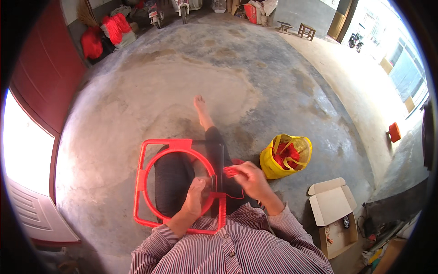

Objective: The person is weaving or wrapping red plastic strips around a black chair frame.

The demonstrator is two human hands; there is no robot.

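Observation:
Across my lap lies a square frame (138, 194) with a round ring inside it, mostly wrapped in red cord. Its upper right corner and part of the right side show bare black. My left hand (195, 197) is at the right part of the ring, its fingers closed around it and a little blurred. To the right of the frame, my right hand (253, 181) pinches a small bundle of red cord (231, 171). A thin red strand hangs in a loop from near the wrapped part of the frame toward that hand.
A yellow bag (272, 170) holding red cord stands on the concrete floor to my right. Nearby lies an open cardboard box (340, 242) with small items inside. Far off are low wooden stools (306, 31), parked motorbikes (155, 14) and red bundles (92, 43); an orange stool (394, 132) is at right.

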